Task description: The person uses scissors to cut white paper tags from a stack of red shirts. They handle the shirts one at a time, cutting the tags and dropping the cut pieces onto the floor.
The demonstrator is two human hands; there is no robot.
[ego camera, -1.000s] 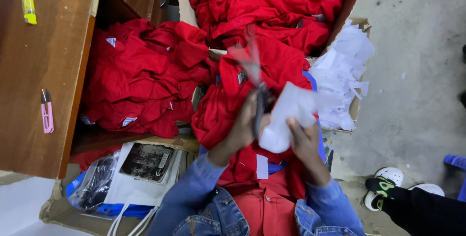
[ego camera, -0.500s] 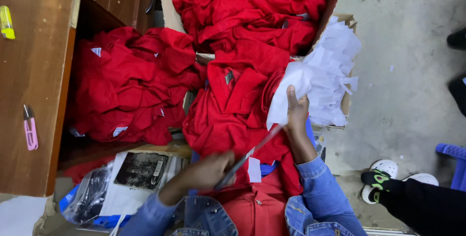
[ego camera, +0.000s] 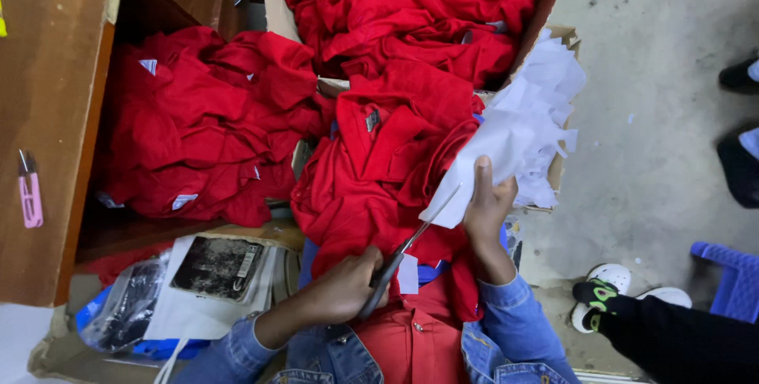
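Scissors (ego camera: pixel 403 254), dark-handled with a thin metal blade, sit in our left hand (ego camera: pixel 348 285), fingers closed round the handles; the blades point up toward a sheet of white paper (ego camera: pixel 482 171). Our right hand (ego camera: pixel 486 210) pinches that sheet's lower edge, thumb up against it. The paper is crisp, with ragged cut edges, and tops a heap of like sheets (ego camera: pixel 545 107) spilling over a cardboard box's (ego camera: pixel 565 36) rim. Under both hands lies a soft, creased red collared shirt (ego camera: pixel 379 163) on our lap. More red shirts fill the box (ego camera: pixel 411 13), and another pile (ego camera: pixel 198 131) sits in an open wooden compartment (ego camera: pixel 55 115) to the side. Bare concrete floor (ego camera: pixel 656 115) lies open beyond the box; another person's sneaker (ego camera: pixel 601 293) rests near.
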